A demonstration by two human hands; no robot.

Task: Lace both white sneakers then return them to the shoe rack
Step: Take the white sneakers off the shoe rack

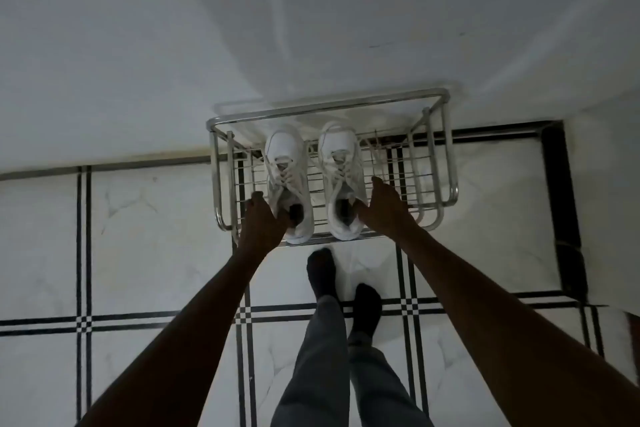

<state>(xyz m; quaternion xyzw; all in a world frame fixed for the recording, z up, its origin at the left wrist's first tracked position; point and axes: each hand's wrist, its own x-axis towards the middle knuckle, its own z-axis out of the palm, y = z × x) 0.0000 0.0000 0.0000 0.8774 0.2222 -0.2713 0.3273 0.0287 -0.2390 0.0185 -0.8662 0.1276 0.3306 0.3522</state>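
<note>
White sneakers side by side on the top tier of the chrome rack [446,149], toes to the wall, laces threaded. Left hand [265,222] pinches the collar of the left sneaker [289,163], thumb inside the opening. Right hand [384,208] holds the right sneaker [341,156] at its heel collar, thumb tucked in, fingers spread along the outer side. Socked feet [322,270] stand on the tiled floor [145,236] just below

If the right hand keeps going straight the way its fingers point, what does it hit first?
Probably the rack's wire shelf just right of the right sneaker; the right hand points up along that shoe's side. Beyond that is the wall. Depth is hard to judge from above.
</note>
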